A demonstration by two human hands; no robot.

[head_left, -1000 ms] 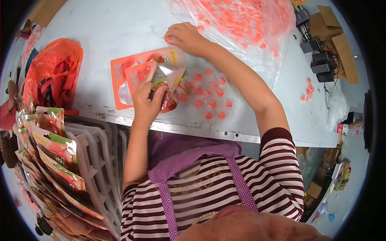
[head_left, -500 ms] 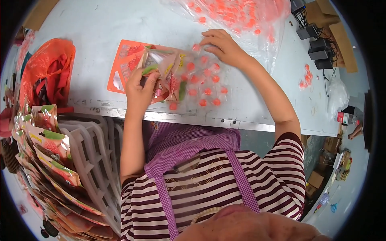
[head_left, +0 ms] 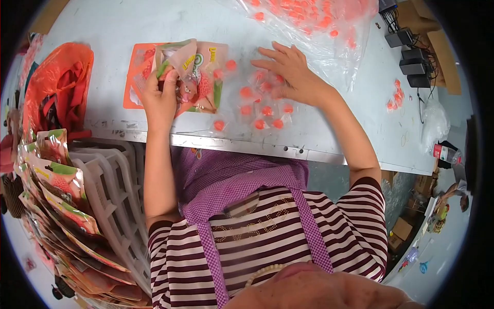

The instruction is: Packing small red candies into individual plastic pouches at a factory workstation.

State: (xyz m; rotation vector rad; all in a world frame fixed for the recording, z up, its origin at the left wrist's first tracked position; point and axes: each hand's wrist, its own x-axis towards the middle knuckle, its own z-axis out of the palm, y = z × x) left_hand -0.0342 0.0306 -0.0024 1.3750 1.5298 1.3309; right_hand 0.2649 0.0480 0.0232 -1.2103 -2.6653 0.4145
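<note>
My left hand (head_left: 160, 95) grips an open printed pouch (head_left: 198, 72), pale with fruit pictures, held over an orange flat pack (head_left: 135, 85) on the grey table (head_left: 103, 20). My right hand (head_left: 290, 72) lies flat, fingers spread, on several small wrapped orange-red candies (head_left: 262, 110) scattered in front of me. It touches them but holds none that I can see.
A big clear bag of the same candies (head_left: 319, 20) lies at the far side. An orange plastic bag (head_left: 56, 87) sits left. Several filled pouches (head_left: 62, 206) pile in a white crate (head_left: 110, 185) at my left. Black adapters (head_left: 411, 51) rest at right.
My right hand moved from the far pouch edge down and right onto the loose candies. My left hand with the pouch shifted slightly left and the pouch lies flatter.
</note>
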